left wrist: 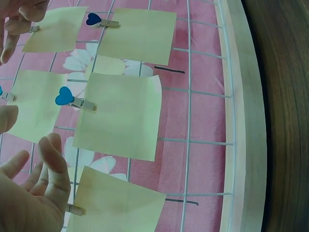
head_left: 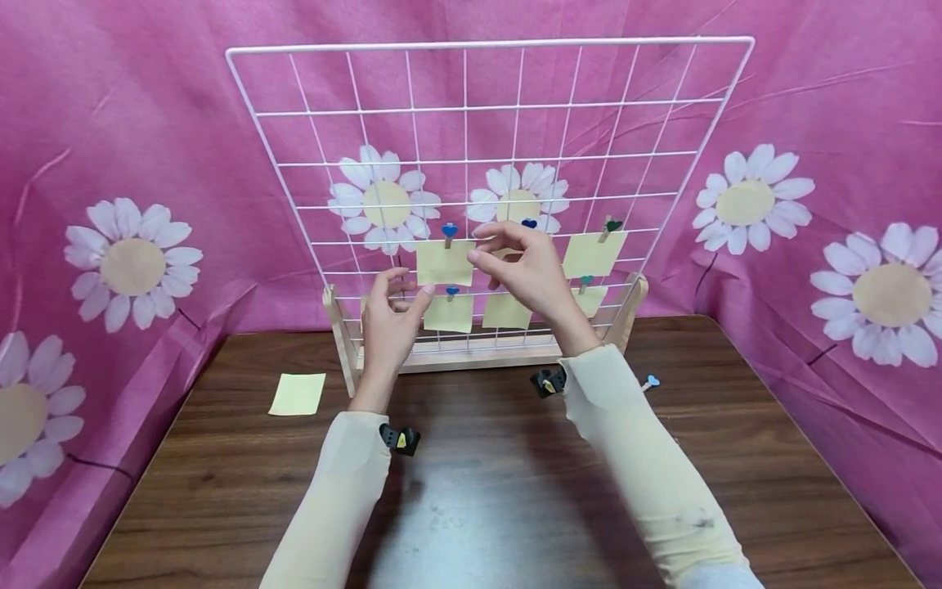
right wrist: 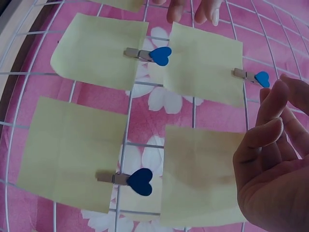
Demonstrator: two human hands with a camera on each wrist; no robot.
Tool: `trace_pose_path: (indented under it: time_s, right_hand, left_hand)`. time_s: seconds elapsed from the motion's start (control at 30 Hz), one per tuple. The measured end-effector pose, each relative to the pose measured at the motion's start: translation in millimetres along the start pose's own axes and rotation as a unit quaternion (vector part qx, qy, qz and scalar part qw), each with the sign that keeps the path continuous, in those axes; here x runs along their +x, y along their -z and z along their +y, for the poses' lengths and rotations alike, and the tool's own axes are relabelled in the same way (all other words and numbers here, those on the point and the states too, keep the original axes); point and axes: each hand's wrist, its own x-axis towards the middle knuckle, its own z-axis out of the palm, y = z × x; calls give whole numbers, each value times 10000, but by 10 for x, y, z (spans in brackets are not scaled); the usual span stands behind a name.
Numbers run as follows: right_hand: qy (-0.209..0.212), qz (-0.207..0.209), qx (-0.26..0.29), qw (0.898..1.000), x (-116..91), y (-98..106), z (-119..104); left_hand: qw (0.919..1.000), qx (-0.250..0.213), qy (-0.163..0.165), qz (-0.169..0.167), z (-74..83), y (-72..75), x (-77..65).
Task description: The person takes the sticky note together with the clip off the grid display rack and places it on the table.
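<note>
My left hand [head_left: 390,323] is raised at the lower left of a white wire grid [head_left: 465,106], fingers loosely bent, with nothing visible between them. In the left wrist view its fingers [left wrist: 54,157] are near a clipped yellow sticky note [left wrist: 116,198]. My right hand [head_left: 530,270] is in front of the grid's middle, bent fingers near the right edge of an upper note [head_left: 444,263]; it appears to hold nothing. A blue heart clothespin [head_left: 450,232] fastens that note. In the right wrist view the right fingertips come close to another blue heart clothespin [right wrist: 260,78].
More sticky notes [head_left: 594,254] hang in two rows from heart clothespins. Wooden feet [head_left: 629,311] support the grid on a dark wooden table [head_left: 471,491]. A loose sticky note [head_left: 298,394] lies at left, and a light blue heart clothespin [head_left: 652,381] at right. Pink flowered cloth [head_left: 147,98] hangs behind.
</note>
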Motion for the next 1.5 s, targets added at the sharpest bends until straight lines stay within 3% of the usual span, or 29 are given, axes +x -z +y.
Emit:
trace_pose_path:
  time_s: [0.6, 1.03, 1.5]
  right_hand:
    - [107, 204, -94, 9997, 169, -181, -118]
    - [-134, 288, -804, 9963, 204, -319, -163]
    - [-123, 308, -1332, 9905, 241, -378, -174]
  left_hand:
    - [9996, 206, -49, -160, 36, -19, 31]
    - [9989, 291, 59, -366, 91, -51, 77]
    - [9991, 136, 104, -381, 95, -41, 109]
